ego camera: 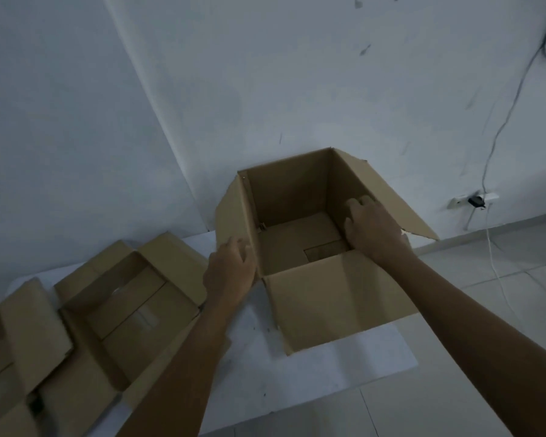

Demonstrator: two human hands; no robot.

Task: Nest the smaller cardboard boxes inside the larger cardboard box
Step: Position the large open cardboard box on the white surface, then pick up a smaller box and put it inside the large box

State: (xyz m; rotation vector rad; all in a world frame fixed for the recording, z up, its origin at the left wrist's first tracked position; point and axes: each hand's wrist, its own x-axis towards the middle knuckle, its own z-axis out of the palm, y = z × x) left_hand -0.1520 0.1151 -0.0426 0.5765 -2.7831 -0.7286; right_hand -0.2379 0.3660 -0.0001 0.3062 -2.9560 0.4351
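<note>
— Forearms first, both bare, reaching up from the bottom edge toward the white table point(328, 367); what is the biggest thing on it?

— That would be the larger cardboard box point(297, 200); it stands open at the far right part of the table, close to the white wall point(202, 74); its four flaps are spread outward, the near one hanging toward the camera; the bottom shows a taped seam and nothing lies inside.

— And the smaller ones?

— To the left, a medium open box point(123, 298) sits on the table, well apart from the big one's opening though its flaps come near the left forearm; further left, at the picture's edge, a second small box point(0, 342) is only partly in view, blurred.

— Hands?

— Left hand point(230, 266) lies against the outside of the big box's left wall, fingers curled loosely round the wall's near corner; whether they truly clamp the cardboard I cannot tell; right hand point(372, 228) rests over the right rim, fingers bent down inside against the inner wall, thumb toward the interior; it presses on the cardboard rather than pinching it.

— Anything smaller?

— A thin cable point(498, 127) runs down the wall to a socket point(475, 200) at the right; beneath lies a pale tiled floor point(501, 294).
</note>
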